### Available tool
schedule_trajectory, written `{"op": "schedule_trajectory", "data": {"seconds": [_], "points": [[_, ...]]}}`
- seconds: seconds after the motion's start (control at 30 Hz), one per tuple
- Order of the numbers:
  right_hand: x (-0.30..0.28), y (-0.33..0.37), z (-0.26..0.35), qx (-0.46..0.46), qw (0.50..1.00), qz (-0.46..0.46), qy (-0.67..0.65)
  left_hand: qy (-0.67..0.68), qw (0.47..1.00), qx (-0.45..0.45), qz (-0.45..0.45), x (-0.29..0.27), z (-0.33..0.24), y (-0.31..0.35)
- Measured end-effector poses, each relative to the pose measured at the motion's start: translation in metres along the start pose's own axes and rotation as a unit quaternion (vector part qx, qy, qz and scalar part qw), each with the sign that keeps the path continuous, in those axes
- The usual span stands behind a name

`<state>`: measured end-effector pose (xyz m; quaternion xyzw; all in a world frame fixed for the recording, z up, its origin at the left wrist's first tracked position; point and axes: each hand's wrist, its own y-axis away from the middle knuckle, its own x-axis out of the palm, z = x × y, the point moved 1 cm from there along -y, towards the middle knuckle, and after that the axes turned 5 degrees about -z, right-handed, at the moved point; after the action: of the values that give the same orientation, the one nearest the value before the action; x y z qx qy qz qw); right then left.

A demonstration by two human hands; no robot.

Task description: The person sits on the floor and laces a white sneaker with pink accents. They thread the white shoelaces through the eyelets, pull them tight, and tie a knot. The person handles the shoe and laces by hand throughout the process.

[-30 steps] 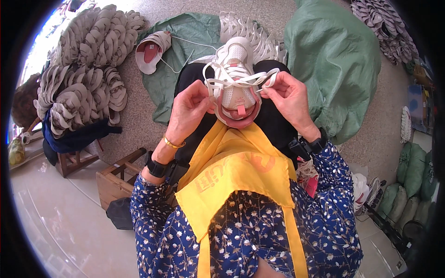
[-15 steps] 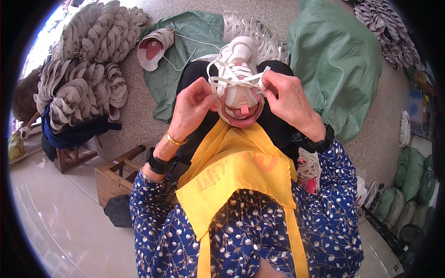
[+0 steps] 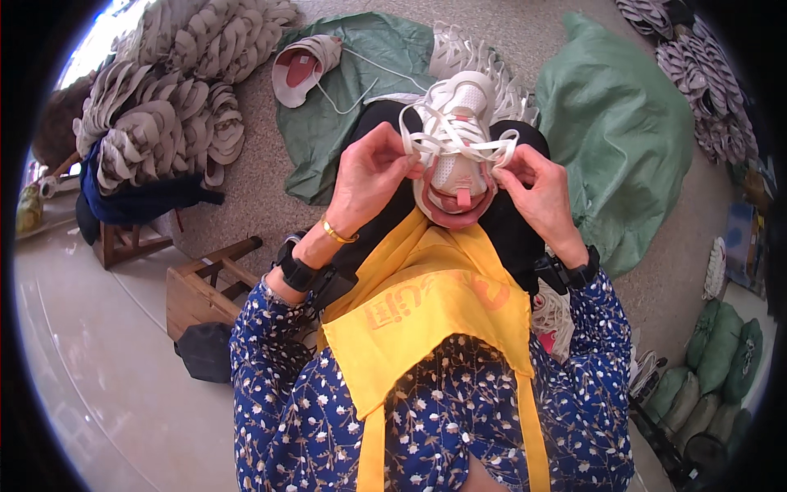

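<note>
A white and beige sneaker (image 3: 461, 176) with pink lining rests between my knees, its heel toward me. White laces (image 3: 467, 148) cross over its tongue and make a loop on each side. Beside the shoe's left collar, my left hand (image 3: 369, 179) pinches one side of the lace between thumb and fingers. My right hand (image 3: 537, 193) pinches the other side at the right collar. A yellow apron (image 3: 434, 320) covers my lap.
Another sneaker (image 3: 304, 70) lies on green sheeting (image 3: 307, 156) at the far left, its lace trailing. Shoe uppers (image 3: 143, 135) are heaped on the left. Nearby stands a wooden stool (image 3: 197, 299). A large green sack (image 3: 615, 148) is at right, with small green bags (image 3: 721, 348) farther right.
My right hand has moved down beside the shoe's collar, and the lace on that side now bows into a loop. My left hand still pinches its lace. The whole view has shifted slightly.
</note>
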<state>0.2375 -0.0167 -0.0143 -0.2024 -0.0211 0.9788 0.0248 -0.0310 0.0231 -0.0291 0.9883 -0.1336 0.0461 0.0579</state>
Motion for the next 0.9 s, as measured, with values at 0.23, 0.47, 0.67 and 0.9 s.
{"op": "schedule_trajectory", "data": {"seconds": [0.23, 0.47, 0.67, 0.9], "points": [[0.001, 0.0, 0.0, 0.016, 1.0, 0.013, 0.005, -0.121, 0.993, -0.004, -0.013, -0.001, 0.005, -0.001], [0.002, 0.001, -0.001, 0.02, 1.0, 0.007, 0.008, -0.258, 0.954, 0.139, -0.071, 0.015, -0.008, 0.005], [0.001, 0.0, 0.0, 0.013, 1.0, 0.007, 0.011, -0.326, 0.916, 0.227, -0.057, 0.025, -0.022, 0.002], [0.0, 0.0, 0.0, 0.017, 1.0, 0.008, 0.019, -0.287, 0.944, 0.158, -0.033, 0.022, -0.011, -0.003]]}}
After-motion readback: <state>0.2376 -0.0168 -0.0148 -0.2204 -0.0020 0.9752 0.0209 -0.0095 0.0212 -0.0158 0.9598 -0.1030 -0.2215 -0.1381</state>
